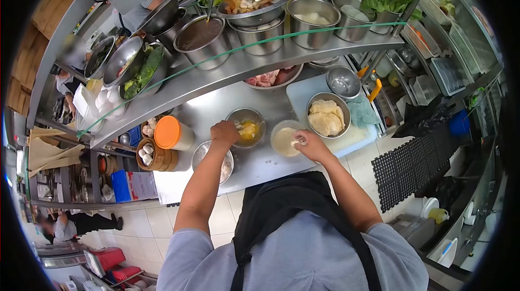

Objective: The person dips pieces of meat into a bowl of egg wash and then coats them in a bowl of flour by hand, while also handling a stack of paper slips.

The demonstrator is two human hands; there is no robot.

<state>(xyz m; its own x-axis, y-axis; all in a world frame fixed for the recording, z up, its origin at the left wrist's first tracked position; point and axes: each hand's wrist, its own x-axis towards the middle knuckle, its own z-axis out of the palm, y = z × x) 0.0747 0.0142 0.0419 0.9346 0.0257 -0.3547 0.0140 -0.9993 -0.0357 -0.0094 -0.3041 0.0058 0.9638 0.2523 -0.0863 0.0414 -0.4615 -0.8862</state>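
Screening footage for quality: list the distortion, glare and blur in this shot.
Head view: the metal shelf bows and the corners are black; glare whitens part of the steel counter beneath it; the person at lower left appears sideways, head blurred.

Bright, fairly even light leaves white glare on the steel desk (208, 108) just beyond the orange lid (167, 133). The lid looks crisp; blurred patches sit well left of it. Fisheye distortion curves the shelf (238, 70) beyond it, inside black corners
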